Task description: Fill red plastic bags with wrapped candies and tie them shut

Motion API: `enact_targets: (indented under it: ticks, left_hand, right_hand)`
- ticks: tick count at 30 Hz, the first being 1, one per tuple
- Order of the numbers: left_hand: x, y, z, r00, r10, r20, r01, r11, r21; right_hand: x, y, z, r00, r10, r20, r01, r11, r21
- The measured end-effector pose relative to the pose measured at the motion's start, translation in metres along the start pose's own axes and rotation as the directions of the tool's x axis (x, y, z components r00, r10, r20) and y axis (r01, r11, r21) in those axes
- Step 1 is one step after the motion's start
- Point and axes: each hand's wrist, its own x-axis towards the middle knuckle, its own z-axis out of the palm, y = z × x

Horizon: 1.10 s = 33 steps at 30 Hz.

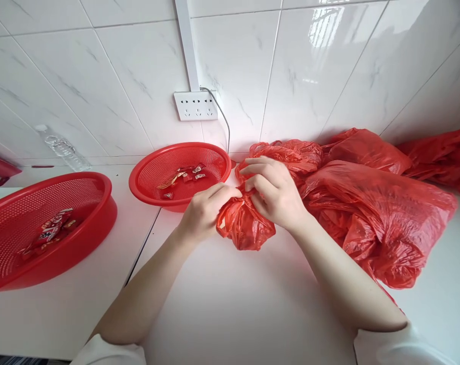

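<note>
Between my hands is a small red plastic bag (247, 228), gathered at its neck, with its filled lower part hanging down. My left hand (206, 209) pinches the bag's gathered top from the left. On the other side, my right hand (273, 190) has its thumb and fingers closed on the same neck. What lies inside the bag cannot be made out through the plastic. Just beyond my left hand stands a red perforated basket (142, 185) with several small wrapped packets (188, 175) in it.
Several red plastic bags (389, 203) are heaped at the right along the tiled wall. A larger red basket (97, 218) with wrapped packets stands at the left. Behind it a clear bottle (65, 149) lies tilted. A socket strip (195, 106) with a cable is on the wall.
</note>
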Motion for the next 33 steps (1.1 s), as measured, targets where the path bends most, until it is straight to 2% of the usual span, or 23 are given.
enact_targets:
  ticks: [3, 5, 7, 10, 13, 17, 21, 24, 28, 31, 33]
  left_hand:
    - [0.0, 0.0, -0.004, 1.0, 0.003, 0.012, -0.002, 1.0, -0.004]
    - [0.002, -0.002, -0.008, 0.999, 0.027, 0.03, -0.027, 0.999, 0.018]
    - [0.005, -0.003, -0.014, 0.996, 0.072, 0.059, -0.077, 0.993, 0.086]
    - [0.01, -0.004, -0.022, 0.983, 0.15, 0.108, -0.175, 0.944, 0.281]
    - [0.013, -0.003, -0.03, 0.975, 0.146, 0.17, -0.199, 0.912, 0.359]
    - [0.013, -0.006, -0.043, 0.962, 0.024, 0.272, -0.09, 0.969, 0.232]
    - [0.013, -0.016, -0.06, 0.907, -0.169, 0.384, 0.138, 0.985, 0.108]
    - [0.014, -0.024, -0.066, 0.816, -0.333, 0.473, 0.327, 0.94, 0.098]
    - [0.013, -0.027, -0.056, 0.589, -0.506, 0.631, 0.553, 0.821, 0.142]
    - [0.009, -0.027, -0.044, 0.447, -0.529, 0.721, 0.611, 0.769, 0.186]
    - [0.004, -0.027, -0.036, 0.404, -0.529, 0.746, 0.608, 0.765, 0.214]
  right_hand:
    - [-0.001, -0.004, -0.002, 0.988, 0.117, 0.096, -0.135, 0.97, 0.202]
    - [-0.001, -0.005, -0.006, 0.969, 0.2, 0.144, -0.232, 0.935, 0.267]
    - [-0.001, -0.006, -0.012, 0.955, 0.22, 0.199, -0.27, 0.923, 0.273]
    - [0.002, -0.005, -0.025, 0.916, 0.189, 0.354, -0.285, 0.927, 0.244]
    - [0.005, -0.004, -0.038, 0.879, 0.164, 0.447, -0.27, 0.945, 0.185]
    - [0.006, 0.001, -0.056, 0.831, 0.179, 0.527, -0.279, 0.953, 0.116]
    - [0.004, 0.017, -0.074, 0.8, 0.25, 0.546, -0.367, 0.923, 0.116]
    - [0.001, 0.031, -0.079, 0.756, 0.347, 0.555, -0.451, 0.891, 0.057]
    - [-0.005, 0.044, -0.075, 0.66, 0.433, 0.614, -0.503, 0.862, -0.067]
    - [-0.007, 0.045, -0.073, 0.584, 0.448, 0.677, -0.494, 0.858, -0.142]
    - [-0.008, 0.039, -0.071, 0.529, 0.441, 0.726, -0.468, 0.864, -0.184]
